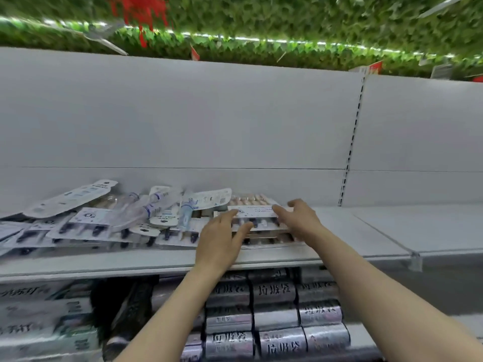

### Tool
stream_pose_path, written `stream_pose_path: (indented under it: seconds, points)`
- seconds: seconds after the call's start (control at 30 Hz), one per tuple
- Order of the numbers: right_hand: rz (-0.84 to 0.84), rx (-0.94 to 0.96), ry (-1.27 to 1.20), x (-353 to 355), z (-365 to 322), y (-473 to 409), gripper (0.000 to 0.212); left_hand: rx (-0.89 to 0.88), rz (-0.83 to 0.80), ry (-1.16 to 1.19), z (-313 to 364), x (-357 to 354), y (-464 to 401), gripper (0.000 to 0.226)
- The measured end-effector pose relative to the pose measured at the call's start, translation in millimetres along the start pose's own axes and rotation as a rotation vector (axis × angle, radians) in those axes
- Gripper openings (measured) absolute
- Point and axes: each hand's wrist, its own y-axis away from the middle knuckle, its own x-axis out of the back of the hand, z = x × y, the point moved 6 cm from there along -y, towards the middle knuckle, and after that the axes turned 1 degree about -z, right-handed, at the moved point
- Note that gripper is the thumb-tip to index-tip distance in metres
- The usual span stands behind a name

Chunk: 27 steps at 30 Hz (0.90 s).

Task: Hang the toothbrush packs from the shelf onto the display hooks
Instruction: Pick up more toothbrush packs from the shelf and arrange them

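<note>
A loose pile of toothbrush packs [109, 220] lies across the white shelf [156, 259], with white cards and clear blisters. At the pile's right end sits a flat stack of wider packs [257, 207]. My left hand [222, 236] reaches over the stack's left side, fingers spread and straight, at or just above the top pack. On the stack's right side, my right hand [300, 218] has loosely bent fingers by the edge. Neither hand plainly grips a pack. No display hooks show on the bare white back panel [183, 121].
A slotted upright [351, 142] divides the back panel; right of it the shelf [423, 228] carries nothing. Below the shelf stand rows of silver-wrapped rolls [274, 317] and white packages [39, 317]. Green foliage and red decorations hang overhead.
</note>
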Motion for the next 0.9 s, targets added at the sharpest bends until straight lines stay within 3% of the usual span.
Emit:
stream_pose_path:
  seconds: [0.13, 0.23, 0.43, 0.67, 0.73, 0.9]
  points:
    - [-0.009, -0.217, -0.458, 22.0, 45.4, -25.0, 0.07, 0.019, -0.035, 0.067, 26.4, -25.4, -2.2, 0.058]
    - [-0.074, -0.311, -0.735, 36.6, 63.9, -29.0, 0.046, 0.044, -0.061, 0.097, 45.1, -40.9, -8.8, 0.06]
    - [-0.029, -0.169, -0.999, 63.2, 75.2, -25.8, 0.035, 0.204, 0.008, 0.398, 75.6, -41.6, -26.9, 0.077]
    - [-0.173, 0.126, -0.923, 49.8, 20.5, -7.2, 0.029, 0.411, 0.147, 0.781, 41.0, -11.6, -29.5, 0.054]
    - [-0.184, 0.152, -0.806, 36.6, 17.0, -6.7, 0.035, 0.436, 0.236, 0.806, 21.0, 2.8, -19.8, 0.041]
    - [-0.188, 0.146, -0.349, -0.3, 23.7, -8.7, 0.053, 0.474, 0.472, 0.716, -39.9, 40.0, 3.5, 0.052]
